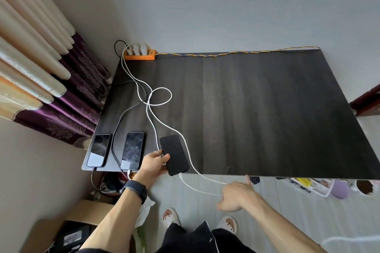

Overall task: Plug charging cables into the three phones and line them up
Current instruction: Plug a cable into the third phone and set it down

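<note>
Three phones lie near the front left edge of the dark table. The left phone has a dark cable at its near end. The middle phone has a white cable plugged in. The right phone is black, slightly tilted, with a white cable in its near end. My left hand grips the black phone's left edge. My right hand hovers below the table edge, fingers loose, touching the hanging white cable loop.
An orange power strip with white chargers sits at the far left corner; cables loop across the table's left side. Curtains hang at left. A cardboard box and clutter lie on the floor.
</note>
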A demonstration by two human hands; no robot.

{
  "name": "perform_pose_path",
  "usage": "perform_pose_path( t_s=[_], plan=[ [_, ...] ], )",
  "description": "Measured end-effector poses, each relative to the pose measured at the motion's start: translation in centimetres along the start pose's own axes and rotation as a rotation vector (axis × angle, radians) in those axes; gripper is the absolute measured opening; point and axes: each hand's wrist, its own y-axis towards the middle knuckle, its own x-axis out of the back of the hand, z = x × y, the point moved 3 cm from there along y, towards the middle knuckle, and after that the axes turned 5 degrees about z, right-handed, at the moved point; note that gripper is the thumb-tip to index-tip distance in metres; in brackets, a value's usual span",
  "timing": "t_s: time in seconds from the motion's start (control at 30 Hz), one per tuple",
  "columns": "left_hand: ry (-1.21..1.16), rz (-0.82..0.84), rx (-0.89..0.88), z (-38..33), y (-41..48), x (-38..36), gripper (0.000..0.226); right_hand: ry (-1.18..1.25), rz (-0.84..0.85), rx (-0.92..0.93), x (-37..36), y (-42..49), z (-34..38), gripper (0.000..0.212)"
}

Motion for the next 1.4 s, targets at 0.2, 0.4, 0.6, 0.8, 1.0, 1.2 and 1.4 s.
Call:
perform_pose_path(
  t_s=[0.2, 0.4, 0.6, 0.8, 1.0, 1.2, 1.4],
  plan=[
    [0.251, -0.088, 0.084, 3.1, 5.4, 1.1, 0.022, 0.086, -0.322, -0.098, -0.3, 0.7, -1.2, 0.043],
    [0.382, -0.166, 0.129, 6.8, 12.0, 2.4, 0.057, 0.242, -0.055, -0.115, -3.4, 2.8, -0.4, 0.045],
    [0.775, -0.209, 0.020, 3.3, 9.5, 2.0, 0.050, 0.409, -0.096, -0.117, -1.6, 5.0, 3.4, 0.051],
    [0.832, -0.155, -0.033, 4.6, 9.8, 1.6, 0.089, 0.799, -0.271, -0.174, 3.2, 10.3, 8.7, 0.058],
    [0.935, -0.201, -0.062, 5.3, 9.3, 0.8, 0.103, 0.921, -0.223, -0.228, 4.3, 13.2, 10.5, 0.038],
    [1.048, -0.199, -0.057, 5.0, 10.0, 0.7, 0.103, 1.070, -0.210, -0.129, 4.5, 14.8, 10.9, 0.021],
    [1.078, -0.207, -0.031, 4.1, 11.0, 0.6, 0.101, 1.129, -0.408, -0.299, 5.5, 15.0, 8.1, 0.021]
  ],
)
